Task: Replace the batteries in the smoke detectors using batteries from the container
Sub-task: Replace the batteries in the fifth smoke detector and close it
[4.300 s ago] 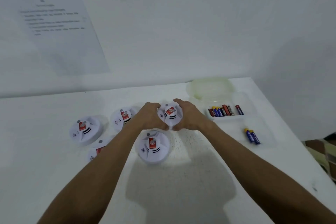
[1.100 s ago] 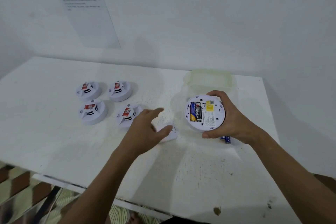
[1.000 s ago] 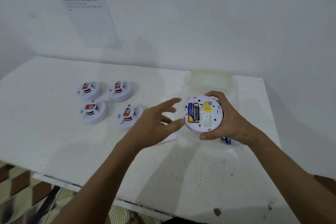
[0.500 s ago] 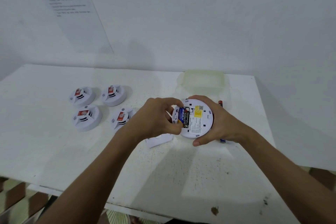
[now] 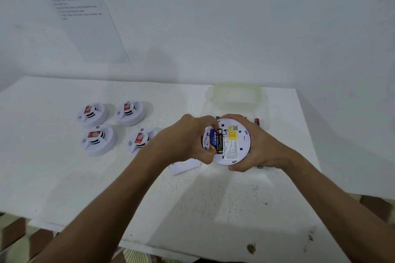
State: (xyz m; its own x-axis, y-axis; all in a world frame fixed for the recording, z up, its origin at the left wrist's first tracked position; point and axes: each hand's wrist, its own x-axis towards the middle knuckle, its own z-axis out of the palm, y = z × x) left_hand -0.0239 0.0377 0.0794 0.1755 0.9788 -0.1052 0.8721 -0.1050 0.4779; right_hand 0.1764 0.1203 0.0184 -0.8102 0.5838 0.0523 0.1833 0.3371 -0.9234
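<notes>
- Smoke detector (image 5: 234,145) held back-up above the counter (image 5: 192,198), near its right end; right hand (image 5: 259,148) curled round the rim from the right, thumb at the near edge
- battery (image 5: 216,141) seated in the open bay, blue-and-black label showing; left hand (image 5: 188,140) pinching it end to end, forefinger at the far end, thumb at the near end
- step in hand, as judged: lifting out the old cell; cannot tell whether it is already loose from its contacts
- white battery cover (image 5: 185,166) lying flat on the counter, just below the left hand
- container (image 5: 265,111) behind the right hand, mostly hidden; one cell's end shows
- next move calls for prying one end up, then fetching a fresh cell, polarity matched
- four other detectors (image 5: 97,140) sit face-up to the left, untouched
</notes>
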